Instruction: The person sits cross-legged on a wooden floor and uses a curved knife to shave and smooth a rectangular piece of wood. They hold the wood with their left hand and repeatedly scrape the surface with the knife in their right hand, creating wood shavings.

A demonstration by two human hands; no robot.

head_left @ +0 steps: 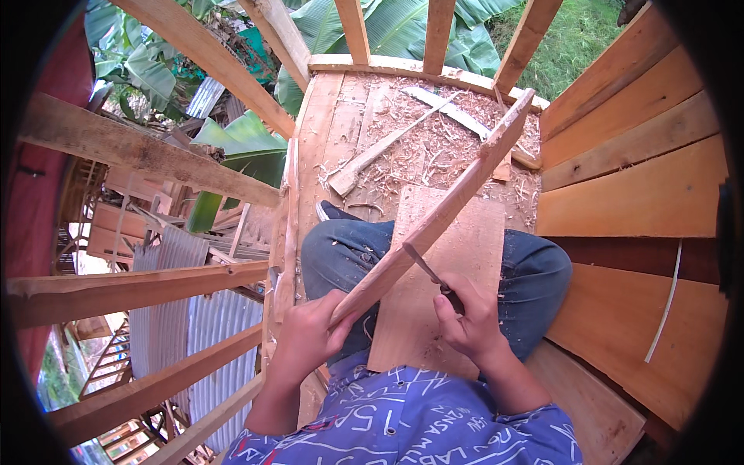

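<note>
My left hand is closed round the near end of a long wooden piece, which slants up and away to the right. In my right hand is the dark handle of a knife. Its narrow blade points up and left, with the tip at the right-hand edge of the long piece. Whether the edge is biting into the wood cannot be made out. Under both lies a flat wooden board, resting across my lap between my bent legs.
Shavings litter the plank floor ahead. On them lie a tapered wooden stick and a long flat blade, perhaps a machete. Wooden rails stand at left and front; a plank wall rises at right. Corrugated roofing shows below, outside.
</note>
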